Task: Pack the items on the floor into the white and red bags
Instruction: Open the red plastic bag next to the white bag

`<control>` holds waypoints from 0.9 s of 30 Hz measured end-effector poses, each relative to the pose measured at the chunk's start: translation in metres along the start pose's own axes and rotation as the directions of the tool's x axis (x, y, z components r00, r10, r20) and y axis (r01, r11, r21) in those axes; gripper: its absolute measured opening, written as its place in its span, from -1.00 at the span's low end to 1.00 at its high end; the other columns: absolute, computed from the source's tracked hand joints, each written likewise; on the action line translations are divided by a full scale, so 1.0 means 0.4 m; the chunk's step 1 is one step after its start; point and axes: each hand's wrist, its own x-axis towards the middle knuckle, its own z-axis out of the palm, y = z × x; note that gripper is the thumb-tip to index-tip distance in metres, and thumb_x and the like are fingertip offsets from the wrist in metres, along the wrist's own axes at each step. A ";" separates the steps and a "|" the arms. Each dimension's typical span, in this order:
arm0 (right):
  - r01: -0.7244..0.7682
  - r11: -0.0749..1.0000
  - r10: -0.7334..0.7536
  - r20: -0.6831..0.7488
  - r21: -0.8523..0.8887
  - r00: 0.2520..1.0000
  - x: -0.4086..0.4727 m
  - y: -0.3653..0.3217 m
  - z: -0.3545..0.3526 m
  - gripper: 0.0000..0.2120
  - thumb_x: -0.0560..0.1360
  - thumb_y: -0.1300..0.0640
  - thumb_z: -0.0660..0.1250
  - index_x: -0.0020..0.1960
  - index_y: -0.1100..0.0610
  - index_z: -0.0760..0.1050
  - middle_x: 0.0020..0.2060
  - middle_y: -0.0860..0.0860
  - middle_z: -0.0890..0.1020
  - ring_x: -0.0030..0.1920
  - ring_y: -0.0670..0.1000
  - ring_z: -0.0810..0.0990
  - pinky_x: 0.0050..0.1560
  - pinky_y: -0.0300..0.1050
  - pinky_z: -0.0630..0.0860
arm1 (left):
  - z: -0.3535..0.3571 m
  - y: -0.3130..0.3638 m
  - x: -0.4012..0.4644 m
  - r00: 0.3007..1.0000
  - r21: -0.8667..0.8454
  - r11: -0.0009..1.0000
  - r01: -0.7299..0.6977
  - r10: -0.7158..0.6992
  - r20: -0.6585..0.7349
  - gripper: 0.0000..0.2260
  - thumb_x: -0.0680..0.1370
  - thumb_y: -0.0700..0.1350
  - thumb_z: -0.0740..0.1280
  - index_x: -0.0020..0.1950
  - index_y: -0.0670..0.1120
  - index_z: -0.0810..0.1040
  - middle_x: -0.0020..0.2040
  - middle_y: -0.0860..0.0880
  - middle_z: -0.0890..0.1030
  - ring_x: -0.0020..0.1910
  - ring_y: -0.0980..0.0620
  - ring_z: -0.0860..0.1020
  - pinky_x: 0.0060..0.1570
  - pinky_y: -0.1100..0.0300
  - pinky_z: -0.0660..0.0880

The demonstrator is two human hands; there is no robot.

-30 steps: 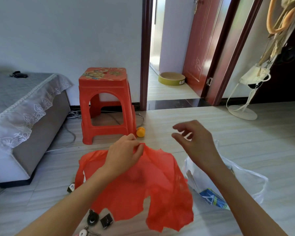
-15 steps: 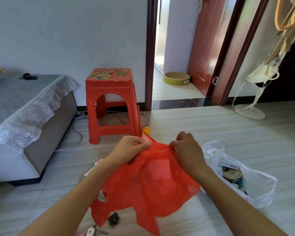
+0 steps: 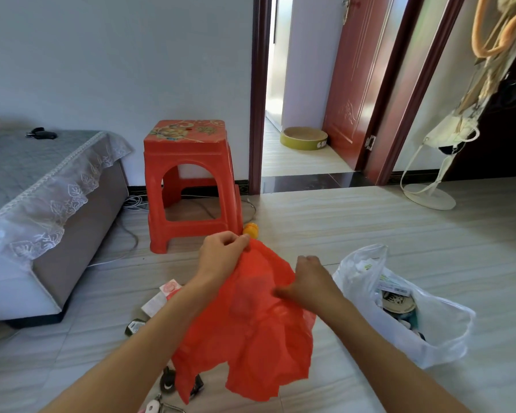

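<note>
one head-worn wide view looks forward and down, close over the hands [image 3: 268,272], across the floor [image 3: 370,228].

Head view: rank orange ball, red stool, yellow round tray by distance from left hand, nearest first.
From the left hand, which pinches the red bag:
1. Orange ball, just beyond the knuckles, by the stool's leg.
2. Red stool, behind the hand, against the wall.
3. Yellow round tray, through the doorway, farthest.
</note>
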 end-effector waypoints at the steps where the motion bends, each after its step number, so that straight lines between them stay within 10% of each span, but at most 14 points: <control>1: 0.024 0.996 -0.027 -0.030 -0.089 0.999 0.007 0.008 0.001 -0.53 0.40 0.03 0.39 0.20 0.22 0.37 0.21 0.13 0.36 0.19 0.17 0.43 0.16 0.03 0.45 | -0.002 0.001 -0.001 1.000 -0.033 0.999 0.025 -0.024 0.011 -0.70 0.49 -0.11 0.34 -0.46 -0.04 0.50 -0.44 0.04 0.46 -0.35 0.09 0.41 -0.26 0.19 0.32; 11: 0.216 0.843 -0.130 -0.203 0.492 0.970 0.023 0.120 -0.115 -0.79 0.36 0.29 0.42 -0.25 -0.03 0.59 -0.32 -0.09 0.62 -0.24 -0.10 0.56 -0.20 -0.29 0.43 | -0.066 -0.064 0.030 0.993 -0.086 0.995 -0.041 0.031 -0.113 -0.74 0.54 -0.01 0.28 -0.31 -0.08 0.47 -0.35 -0.01 0.50 -0.31 0.05 0.45 -0.19 0.16 0.40; 14: 0.140 0.591 -0.039 -0.146 0.794 0.989 0.021 0.136 -0.128 -0.87 0.41 0.37 0.36 -0.08 0.24 0.61 -0.31 0.11 0.63 -0.29 0.02 0.58 -0.22 -0.23 0.53 | -0.079 -0.091 0.051 0.999 -0.065 0.998 -0.014 0.011 -0.047 -0.80 0.52 -0.10 0.32 -0.32 -0.03 0.50 -0.31 0.03 0.50 -0.31 0.07 0.43 -0.20 0.19 0.37; 17: 0.028 0.362 -0.053 -0.009 0.932 0.999 0.013 0.123 -0.123 -0.90 0.45 0.37 0.30 -0.06 0.31 0.56 -0.38 0.13 0.58 -0.43 -0.02 0.56 -0.38 -0.28 0.53 | -0.073 -0.109 0.042 0.983 0.313 0.932 -0.184 0.179 0.044 -0.91 0.51 -0.15 0.33 -0.14 0.05 0.56 -0.18 0.05 0.56 -0.19 0.04 0.54 -0.08 0.15 0.45; 23: -0.083 0.270 -0.190 0.138 0.959 0.972 0.004 0.077 -0.112 -0.84 0.51 0.26 0.26 -0.24 0.26 0.51 -0.57 0.00 0.51 -0.59 -0.12 0.45 -0.57 -0.33 0.39 | 0.005 -0.009 -0.053 0.542 0.266 0.473 -0.840 0.753 0.373 -0.57 0.45 0.14 0.30 0.24 -0.02 0.37 0.22 -0.02 0.46 0.19 0.07 0.44 0.18 0.20 0.38; 27: -0.077 0.320 -0.195 0.145 0.944 0.970 0.007 0.072 -0.109 -0.88 0.47 0.20 0.32 -0.18 0.16 0.63 -0.35 0.07 0.63 -0.36 -0.03 0.59 -0.32 -0.23 0.52 | 0.054 -0.011 -0.088 0.581 0.224 0.540 -0.811 0.700 0.414 -0.58 0.48 0.09 0.20 0.30 0.04 0.24 0.24 0.04 0.34 0.06 0.04 0.50 0.00 0.13 0.50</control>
